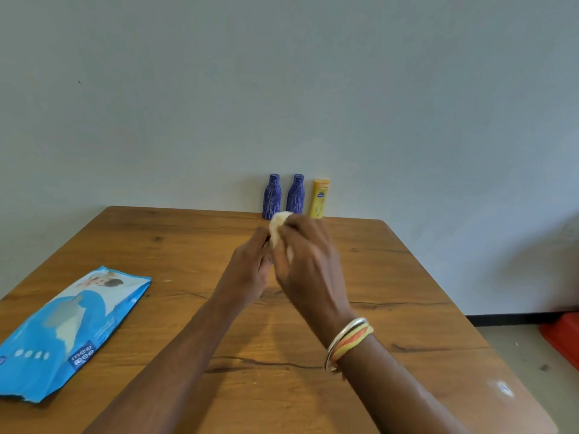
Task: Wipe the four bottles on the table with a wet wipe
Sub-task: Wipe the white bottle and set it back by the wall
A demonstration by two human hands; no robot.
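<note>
Gripping a pale object [278, 228] between them, both hands meet above the middle of the wooden desk [407, 277]. The right hand [308, 261] is closed over it from the right, fingers curled, with bangles [347, 341] on its wrist. The left hand [250, 267] pinches it from the left with bent fingers. Motion blur and the fingers hide most of that object, so whether it is a bottle, a wet wipe or both cannot be told. Just behind the hands, at the desk's far edge against the wall, three bottles stand upright in a row: a blue patterned bottle [272, 197], a second blue bottle [296, 194] just beside it, and a yellow bottle [320, 198] on the right. A blue wet-wipe pack [72, 333] lies flat near the desk's left edge, well apart from the hands.
</note>
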